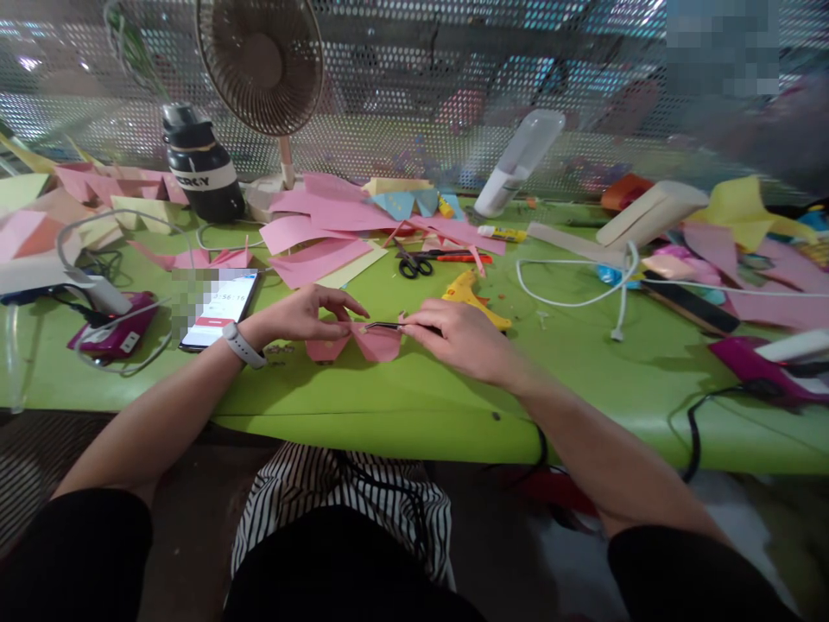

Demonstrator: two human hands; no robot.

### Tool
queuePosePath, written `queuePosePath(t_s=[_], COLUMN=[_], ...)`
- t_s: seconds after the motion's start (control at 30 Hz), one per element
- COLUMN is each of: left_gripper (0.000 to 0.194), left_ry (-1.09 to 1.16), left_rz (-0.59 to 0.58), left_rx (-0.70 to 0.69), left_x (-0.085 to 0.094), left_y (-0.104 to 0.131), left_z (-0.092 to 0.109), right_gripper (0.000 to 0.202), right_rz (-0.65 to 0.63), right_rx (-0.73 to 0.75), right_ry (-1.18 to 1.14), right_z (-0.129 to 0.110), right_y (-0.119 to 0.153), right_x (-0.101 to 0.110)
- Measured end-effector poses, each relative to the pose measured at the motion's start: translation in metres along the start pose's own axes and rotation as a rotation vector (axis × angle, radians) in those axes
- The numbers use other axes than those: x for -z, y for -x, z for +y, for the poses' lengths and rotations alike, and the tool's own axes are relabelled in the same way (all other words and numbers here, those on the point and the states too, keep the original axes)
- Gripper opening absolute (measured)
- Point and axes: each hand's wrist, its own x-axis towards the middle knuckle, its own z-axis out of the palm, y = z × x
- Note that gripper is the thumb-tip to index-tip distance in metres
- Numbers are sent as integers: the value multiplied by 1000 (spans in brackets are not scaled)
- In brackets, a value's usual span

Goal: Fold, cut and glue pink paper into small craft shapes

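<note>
A pink paper cutout (382, 344) with wing-like lobes lies near the table's front edge. At its upper left edge my left hand (307, 313) has the thumb pressed on the paper and the fingers curved above it, holding the piece. My right hand (457, 337) is closed around dark tweezers (383, 326), whose tips point left over the middle of the cutout. Whether the tips pinch anything is too small to tell. Just behind my right hand lies a yellow glue gun (476, 298). Small bits (280, 350) are scattered by my left wrist.
Black scissors (414, 263) and pink paper sheets (324, 216) lie farther back. A phone (224, 307) and a purple power strip (120, 333) are at left. A dark bottle (205, 168) stands near a fan (259, 60). A white cable (576, 301) loops at right.
</note>
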Motion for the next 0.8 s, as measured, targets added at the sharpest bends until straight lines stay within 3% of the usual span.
queuePosePath(t_s=[0.17, 0.33, 0.5, 0.8], left_gripper=[40, 40, 45, 37], left_ry=[-13, -95, -218, -354], left_rz=[-7, 16, -8, -94], left_rx=[5, 79, 136, 118], left_x=[1, 7, 5, -5], left_y=[1, 2, -6, -21], left_z=[2, 20, 31, 24], right_gripper=[27, 31, 36, 34], right_rz=[131, 263, 309, 358], right_rx=[15, -77, -109, -132], right_ry=[-93, -242, -315, -331], right_z=[6, 17, 22, 28], right_y=[-2, -6, -7, -8], right_x=[1, 2, -1, -4])
